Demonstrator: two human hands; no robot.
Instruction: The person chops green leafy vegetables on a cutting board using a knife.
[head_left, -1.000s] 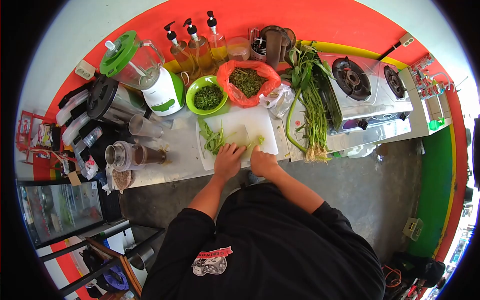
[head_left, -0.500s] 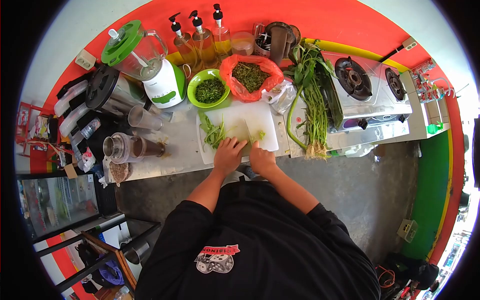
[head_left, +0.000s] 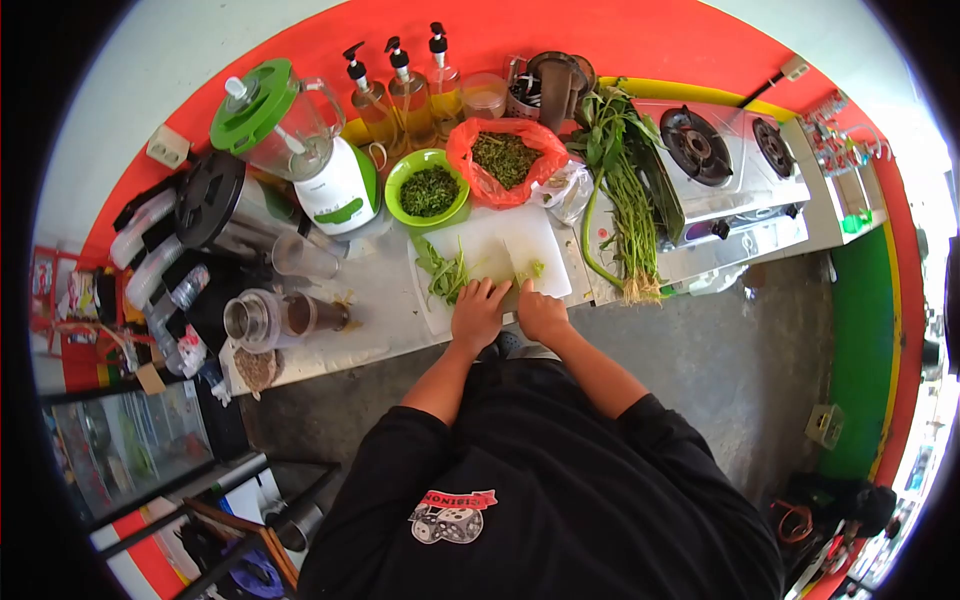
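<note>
On the white cutting board point(head_left: 552, 262) lie long leafy greens point(head_left: 436, 268), and my left hand point(head_left: 478, 316) is closed over their near end, fingers bent down. In my right hand point(head_left: 543, 316), closed in a fist, is a knife point(head_left: 509, 262) whose thin blade points away from me over the board. A small pile of cut green pieces point(head_left: 533, 270) rests just right of the blade. My two hands are side by side, almost touching at the board's near edge. The knife's handle is hidden by my fingers.
Behind the board stand a green bowl point(head_left: 400, 208) of chopped greens and a red plastic bag point(head_left: 465, 165) of more. To the right, a bundle of rooted stalks point(head_left: 632, 235) lies beside a gas stove point(head_left: 740, 215). At left are a blender point(head_left: 338, 190) and a clear cup point(head_left: 300, 256).
The camera view has tilted slightly, so the counter appears shifted to the right and down. Both hands keep nearly the same places on the board, with the knife still in the right.
</note>
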